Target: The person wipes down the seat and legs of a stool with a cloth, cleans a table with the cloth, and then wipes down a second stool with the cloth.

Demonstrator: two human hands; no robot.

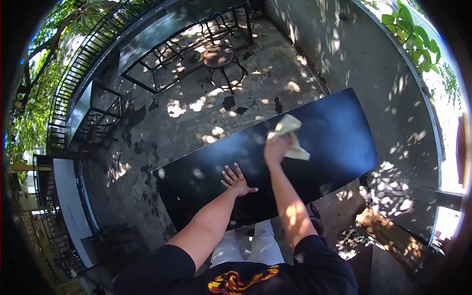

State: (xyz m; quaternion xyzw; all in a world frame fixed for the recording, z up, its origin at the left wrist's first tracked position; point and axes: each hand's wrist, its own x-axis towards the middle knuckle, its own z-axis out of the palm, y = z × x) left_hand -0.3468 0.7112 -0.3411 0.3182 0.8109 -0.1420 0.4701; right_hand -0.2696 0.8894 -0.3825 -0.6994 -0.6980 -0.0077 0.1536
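Observation:
A long black tabletop [324, 142] stretches across the view in front of my body. My left hand [238, 184] lies on its left half, palm down with the fingers spread and nothing held. Farther right, my right hand [278, 146] holds a pale yellowish cloth [296, 150] over the middle of the black surface. Parts of the cloth stick out above and to the right of the fingers, which are slightly blurred.
A round stool [218, 56] stands on the concrete floor beyond the table. Behind it is a long narrow table [167, 34]. A grey wall [364, 64] runs along the right, a railing [73, 78] along the left. Wooden boards [391, 236] lie at lower right.

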